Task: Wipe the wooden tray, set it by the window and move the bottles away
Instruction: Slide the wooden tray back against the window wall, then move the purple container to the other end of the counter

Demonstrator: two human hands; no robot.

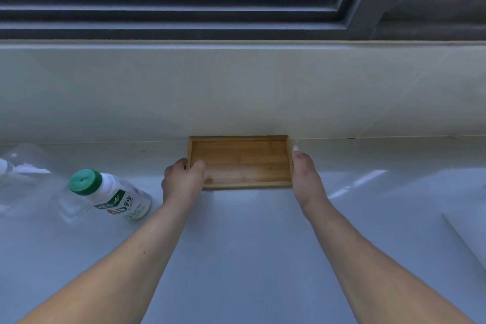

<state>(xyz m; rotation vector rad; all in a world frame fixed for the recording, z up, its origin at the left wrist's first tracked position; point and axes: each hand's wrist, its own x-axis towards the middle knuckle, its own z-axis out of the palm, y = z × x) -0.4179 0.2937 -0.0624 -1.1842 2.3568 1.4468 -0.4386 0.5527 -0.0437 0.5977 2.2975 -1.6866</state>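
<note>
The wooden tray (240, 162) lies flat on the white counter, its far edge against the wall under the window. My left hand (182, 179) grips the tray's left rim, thumb inside it. My right hand (306, 173) lies flat against the tray's right side, fingers stretched toward the wall. A white bottle with a green cap (110, 193) stands on the counter left of my left hand. At the far left edge is a clear bottle (5, 166), only partly in view.
The dark window frame (184, 18) runs above the pale wall. A clear plastic piece (71, 208) lies by the white bottle. A white flat object (470, 234) sits at the right edge of the counter.
</note>
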